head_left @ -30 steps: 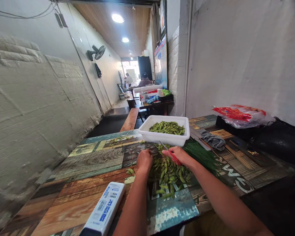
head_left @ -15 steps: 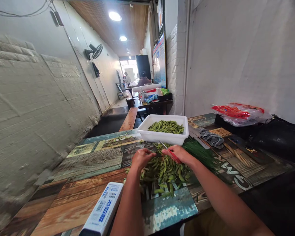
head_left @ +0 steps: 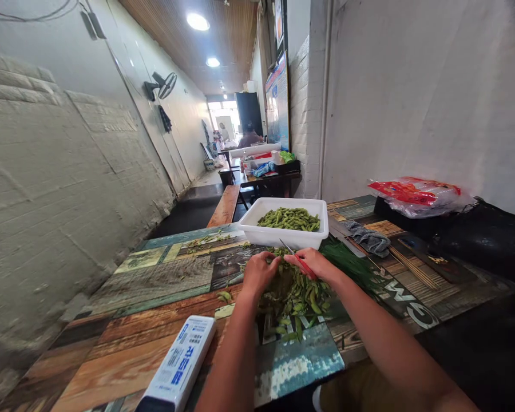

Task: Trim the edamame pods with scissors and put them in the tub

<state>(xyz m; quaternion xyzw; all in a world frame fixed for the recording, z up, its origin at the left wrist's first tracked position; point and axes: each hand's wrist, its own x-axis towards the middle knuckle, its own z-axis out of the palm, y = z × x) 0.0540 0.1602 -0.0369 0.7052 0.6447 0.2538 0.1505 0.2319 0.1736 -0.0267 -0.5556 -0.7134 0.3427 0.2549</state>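
Observation:
My right hand [head_left: 315, 262] is closed around red-handled scissors [head_left: 306, 268], whose blades point up and to the left. Just left of it, my left hand [head_left: 260, 271] has its fingers curled together over the pile; whatever they pinch, if anything, is too small to make out. Beneath both hands lies a heap of green edamame pods [head_left: 300, 294], partly covered by my wrists. Behind the heap stands a white plastic tub [head_left: 283, 236] containing more pods [head_left: 289, 218].
Long green leaves [head_left: 347, 263] lie right of the heap, near a grey cloth [head_left: 369, 239] and wooden skewers [head_left: 416, 268]. A white-and-blue box [head_left: 182, 357] rests left of my forearm. Trimmings [head_left: 208, 243] litter the far left tabletop. A red plastic package [head_left: 420, 194] sits at right; people are far behind.
My left hand has shifted right, closer to my right hand, over the pods. The scissors stay in my right hand. The view has tilted slightly.

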